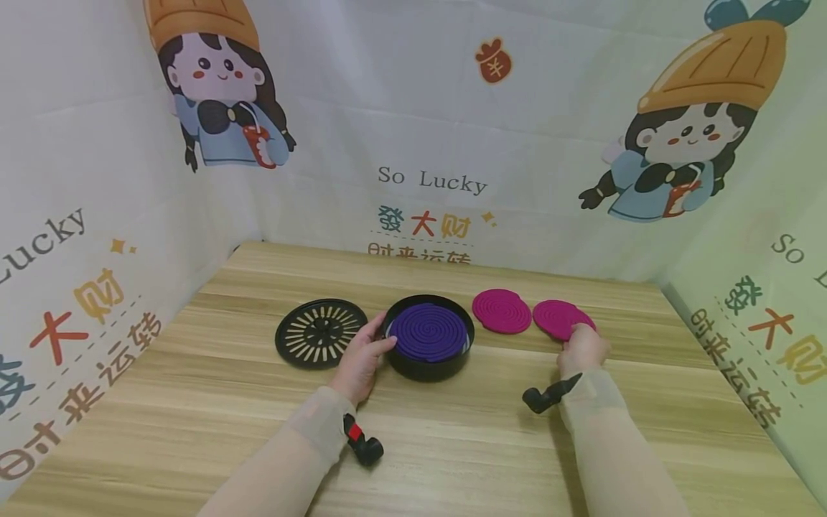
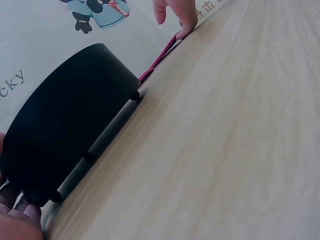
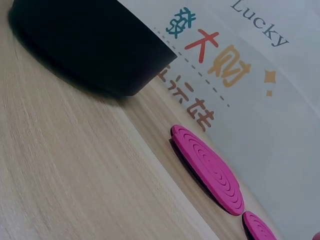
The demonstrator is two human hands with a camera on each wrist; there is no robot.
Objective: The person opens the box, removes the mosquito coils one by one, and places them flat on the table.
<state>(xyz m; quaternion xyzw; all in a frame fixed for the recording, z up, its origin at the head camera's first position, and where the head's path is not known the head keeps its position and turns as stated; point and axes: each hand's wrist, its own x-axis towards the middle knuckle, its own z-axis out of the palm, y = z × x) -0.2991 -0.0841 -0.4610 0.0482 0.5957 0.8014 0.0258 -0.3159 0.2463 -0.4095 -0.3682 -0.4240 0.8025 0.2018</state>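
Observation:
A round black mosquito coil holder (image 1: 429, 370) stands on the table with a purple mosquito coil (image 1: 429, 330) lying in it. My left hand (image 1: 362, 359) grips its left side, thumb at the rim; in the left wrist view, fingers (image 2: 20, 212) reach low on the wall. To the right, my right hand (image 1: 584, 348) pinches the near edge of a pink mosquito coil (image 1: 555, 316). Another pink coil (image 1: 502, 311) lies flat between that one and the holder. The right wrist view barely catches the right hand, at its edge.
Left of the holder lies a black slotted lid (image 1: 316, 337) with a knob in its middle, close behind my left hand. The wooden table (image 1: 452, 445) ends at a printed cloth (image 1: 420, 108) hung around the back and sides.

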